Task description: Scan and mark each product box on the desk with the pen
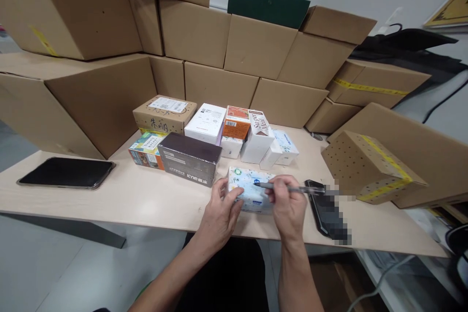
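A light-blue printed tissue pack (pixel 252 175) lies flat near the front edge of the table. My left hand (pixel 221 209) is closed around its left end, thumb on top and fingers along the far side. A grey pen (pixel 298 188) is pinched in my right hand (pixel 289 208). Its tip points left, over the middle of the pack's top face; I cannot tell whether it touches. Just behind the pack, to the left, is a dark brown box (pixel 190 156) with white lettering.
Several small boxes stand behind, including a labelled carton (pixel 164 113), a white box (pixel 205 124) and an orange box (pixel 237 124). One phone (pixel 66 173) lies left, a dark device (pixel 327 214) right. Large cardboard boxes (pixel 219 83) wall the back; a dotted carton (pixel 369 168) sits right.
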Available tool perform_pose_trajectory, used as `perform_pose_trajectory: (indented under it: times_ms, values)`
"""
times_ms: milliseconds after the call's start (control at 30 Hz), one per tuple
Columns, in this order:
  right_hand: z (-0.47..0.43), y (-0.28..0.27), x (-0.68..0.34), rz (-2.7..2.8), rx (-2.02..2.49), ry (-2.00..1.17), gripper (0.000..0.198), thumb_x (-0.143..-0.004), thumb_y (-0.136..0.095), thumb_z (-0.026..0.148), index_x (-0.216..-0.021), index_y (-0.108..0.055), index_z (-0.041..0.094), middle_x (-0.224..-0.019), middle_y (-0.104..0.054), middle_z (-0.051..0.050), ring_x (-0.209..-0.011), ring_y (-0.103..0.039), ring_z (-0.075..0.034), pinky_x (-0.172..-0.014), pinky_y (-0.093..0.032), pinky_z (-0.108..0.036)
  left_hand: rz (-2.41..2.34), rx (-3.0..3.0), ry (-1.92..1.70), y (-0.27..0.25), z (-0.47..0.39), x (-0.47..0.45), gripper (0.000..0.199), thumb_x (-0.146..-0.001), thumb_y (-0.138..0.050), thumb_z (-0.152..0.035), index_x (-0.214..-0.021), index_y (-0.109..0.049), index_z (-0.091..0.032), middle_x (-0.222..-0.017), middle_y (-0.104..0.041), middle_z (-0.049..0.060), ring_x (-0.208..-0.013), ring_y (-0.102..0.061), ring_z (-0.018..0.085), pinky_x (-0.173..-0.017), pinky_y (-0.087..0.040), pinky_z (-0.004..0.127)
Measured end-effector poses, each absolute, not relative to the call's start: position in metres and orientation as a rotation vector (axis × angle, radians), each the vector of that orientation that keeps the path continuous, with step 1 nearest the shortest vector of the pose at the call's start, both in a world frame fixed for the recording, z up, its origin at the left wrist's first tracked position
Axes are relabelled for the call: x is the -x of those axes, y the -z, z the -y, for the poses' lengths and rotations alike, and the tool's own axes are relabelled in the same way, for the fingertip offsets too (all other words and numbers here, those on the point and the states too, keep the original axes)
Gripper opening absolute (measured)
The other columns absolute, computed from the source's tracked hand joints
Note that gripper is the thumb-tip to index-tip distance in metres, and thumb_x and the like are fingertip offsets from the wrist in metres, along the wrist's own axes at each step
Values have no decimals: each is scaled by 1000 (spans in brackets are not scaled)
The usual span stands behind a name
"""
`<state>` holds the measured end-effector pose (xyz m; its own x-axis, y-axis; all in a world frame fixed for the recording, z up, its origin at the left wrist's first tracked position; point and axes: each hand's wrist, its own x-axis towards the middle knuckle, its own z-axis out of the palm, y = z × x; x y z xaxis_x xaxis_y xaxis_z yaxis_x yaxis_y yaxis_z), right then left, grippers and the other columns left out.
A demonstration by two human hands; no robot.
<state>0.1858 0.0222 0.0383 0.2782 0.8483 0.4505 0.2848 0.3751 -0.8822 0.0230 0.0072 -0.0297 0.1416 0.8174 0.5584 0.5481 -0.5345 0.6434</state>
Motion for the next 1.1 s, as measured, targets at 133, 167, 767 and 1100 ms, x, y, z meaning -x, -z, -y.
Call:
perform_pose_trajectory:
  times_ms: [133, 167, 767, 1100]
  values:
    - [-13, -41, -209, 937, 1080, -470, 27, -92, -54, 43, -80, -52, 20, -86, -67, -2, -51, -54, -9, -47, -41, -23, -1294, -2121, -1376, 29, -5, -22, 37, -99, -50, -21, -135, -45, -28, -138, -35, 13, -124, -54, 22, -98, -54, 38]
    - [-11, -40, -219, 913, 1133, -439, 27, -92, -52, 45, -82, -50, 20, -84, -67, -2, -51, -54, -10, -47, -40, -23, -1288, -2109, -1391, 28, -4, -22, 39, -98, -51, -20, -136, -44, -27, -138, -36, 13, -125, -54, 22, -99, -53, 38]
    - [-26, 3, -256, 1536, 2178, -134, 36, -92, -48, 40, -109, -67, 15, -96, -66, -14, -84, -60, -24, -73, -40, -32, -1320, -2113, -1515, 32, -6, -22, 37, -94, -56, -16, -130, -47, -23, -126, -44, 13, -120, -52, 24, -93, -54, 40]
    - [22, 27, -312, 1135, 2494, 222, 98, -79, -55, 73, -151, -38, 10, -138, -44, -34, -122, -46, -52, -93, -38, -64, -1321, -2125, -1468, 32, -7, -23, 41, -94, -59, -20, -133, -47, -24, -122, -46, 11, -111, -57, 22, -85, -56, 34]
